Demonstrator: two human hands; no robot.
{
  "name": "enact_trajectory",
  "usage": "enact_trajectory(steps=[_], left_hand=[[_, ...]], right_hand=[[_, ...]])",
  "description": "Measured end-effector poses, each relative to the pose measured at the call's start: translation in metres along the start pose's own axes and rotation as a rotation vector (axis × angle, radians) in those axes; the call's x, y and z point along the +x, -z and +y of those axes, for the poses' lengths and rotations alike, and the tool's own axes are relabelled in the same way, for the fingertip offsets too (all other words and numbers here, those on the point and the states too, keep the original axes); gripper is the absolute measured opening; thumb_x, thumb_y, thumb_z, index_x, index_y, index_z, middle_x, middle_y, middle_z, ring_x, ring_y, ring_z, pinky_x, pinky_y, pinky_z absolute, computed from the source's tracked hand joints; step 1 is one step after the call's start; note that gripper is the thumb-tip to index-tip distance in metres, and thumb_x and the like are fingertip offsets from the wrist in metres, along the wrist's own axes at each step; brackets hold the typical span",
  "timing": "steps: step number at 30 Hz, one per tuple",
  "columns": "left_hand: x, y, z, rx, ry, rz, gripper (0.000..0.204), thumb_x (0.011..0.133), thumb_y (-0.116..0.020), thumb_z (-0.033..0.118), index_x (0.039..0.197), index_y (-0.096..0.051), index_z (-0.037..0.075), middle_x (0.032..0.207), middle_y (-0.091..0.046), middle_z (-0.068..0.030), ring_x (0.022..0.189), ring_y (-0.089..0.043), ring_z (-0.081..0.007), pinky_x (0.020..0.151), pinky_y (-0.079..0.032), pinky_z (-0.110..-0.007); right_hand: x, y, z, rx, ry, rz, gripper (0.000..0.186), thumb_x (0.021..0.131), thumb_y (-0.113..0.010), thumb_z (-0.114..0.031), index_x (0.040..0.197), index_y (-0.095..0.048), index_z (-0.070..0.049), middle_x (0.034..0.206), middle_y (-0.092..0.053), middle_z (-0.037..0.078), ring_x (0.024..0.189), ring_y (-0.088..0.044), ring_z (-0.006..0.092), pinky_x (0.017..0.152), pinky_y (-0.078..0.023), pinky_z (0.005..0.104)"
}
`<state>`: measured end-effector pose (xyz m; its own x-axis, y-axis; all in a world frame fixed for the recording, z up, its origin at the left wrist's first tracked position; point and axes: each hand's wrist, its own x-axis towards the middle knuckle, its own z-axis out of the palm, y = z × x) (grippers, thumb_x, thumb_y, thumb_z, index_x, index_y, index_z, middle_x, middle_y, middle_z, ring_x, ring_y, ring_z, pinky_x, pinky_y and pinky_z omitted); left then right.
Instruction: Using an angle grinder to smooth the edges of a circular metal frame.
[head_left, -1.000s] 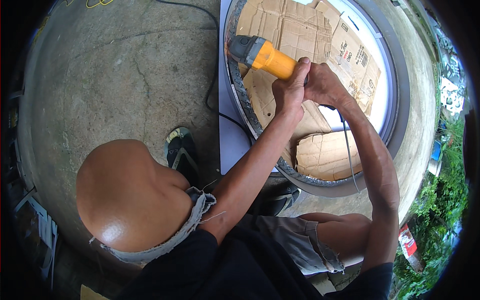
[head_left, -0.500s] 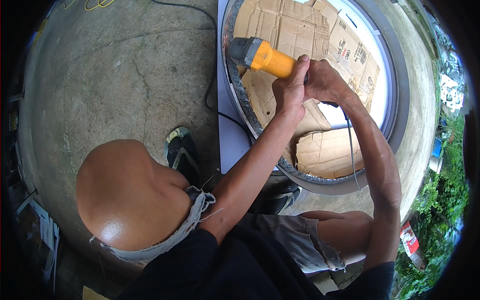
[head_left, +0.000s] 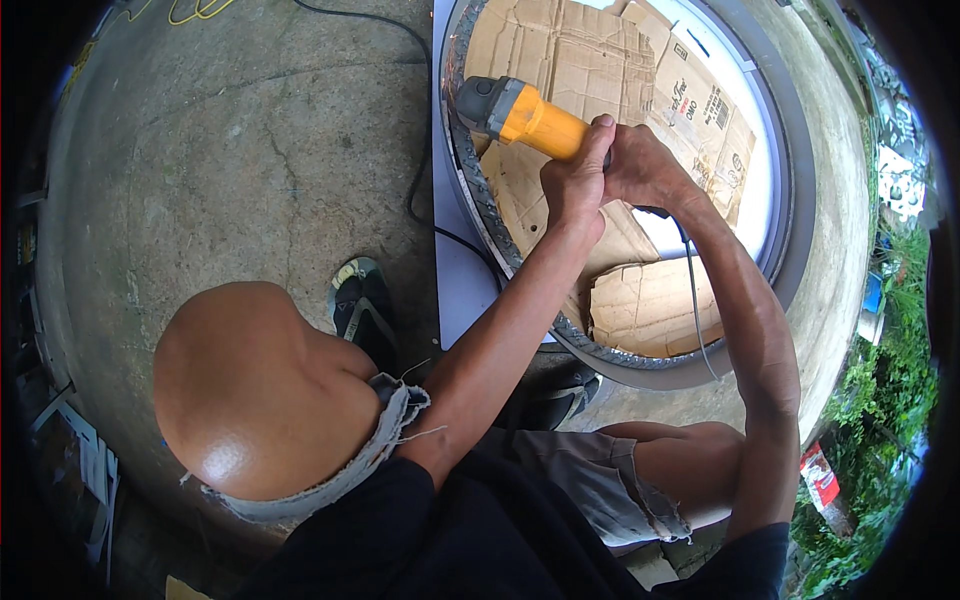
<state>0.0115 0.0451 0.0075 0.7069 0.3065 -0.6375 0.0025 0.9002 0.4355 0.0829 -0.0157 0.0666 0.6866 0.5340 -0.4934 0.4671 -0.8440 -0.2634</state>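
I see grinder [head_left: 545, 122] slightly nearer than before along ring [head_left: 481, 195], contact likely shifting; left hand [head_left: 578, 182], right hand [head_left: 646, 166] fingers clamped on it.

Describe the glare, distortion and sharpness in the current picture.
Head view: the concrete floor curves toward a black rim; head view: a glare spot shines on the left knee; head view: foliage at right looks soft; head view: the yellow power tool, left hand and right hand look fairly sharp.
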Motion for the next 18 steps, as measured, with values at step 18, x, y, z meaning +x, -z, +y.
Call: enact_trajectory(steps=[18], left_hand=[[0.007,-0.005,0.012,0.136,-0.026,-0.018,0.044,0.083,-0.085,0.033,0.108,-0.072,-0.002,0.102,-0.07,-0.0077,0.09,-0.065,-0.0141,0.079,-0.053,-0.031]], right_hand=[[0.005,0.005,-0.001,0.123,0.006,0.003,0.051,0.066,-0.081,-0.025,0.102,-0.065,0.007,0.093,-0.072,0.027,0.09,-0.071,0.0395,0.083,-0.057,0.0431]])
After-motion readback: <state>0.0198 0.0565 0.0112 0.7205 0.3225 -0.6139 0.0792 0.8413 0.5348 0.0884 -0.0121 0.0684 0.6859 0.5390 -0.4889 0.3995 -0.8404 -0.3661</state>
